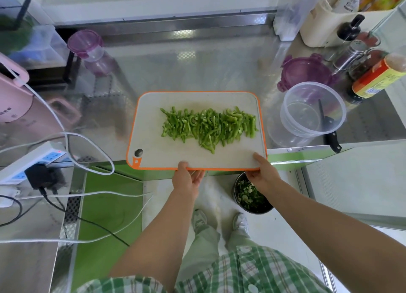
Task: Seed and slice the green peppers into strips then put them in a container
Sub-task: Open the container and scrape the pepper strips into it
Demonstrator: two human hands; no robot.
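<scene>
Pinching the near edge of the cutting board [197,158] with the left hand [186,178]: thumb pressed on top, fingers curled underneath. Same clamp from the right hand [262,174] at the board's 5 o'clock corner, thumb over the orange rim, fingers hidden below. Piled across the board's middle and out toward 3 o'clock, a loose heap of green pepper strips [208,127]. Just off the board at 3 o'clock, a clear round container [312,110], with a black-handled knife [332,142] just beside it, blade seen through the clear wall, and a purple lid [307,70] at 1 o'clock. Down at 5 o'clock, under the right wrist, a steel bowl [252,196] of green scraps. Out at 2 o'clock, a bottle [377,77] with an orange and yellow label, print too blurred to read; likewise the small lettering on the pink appliance [17,103] at 9 o'clock.
</scene>
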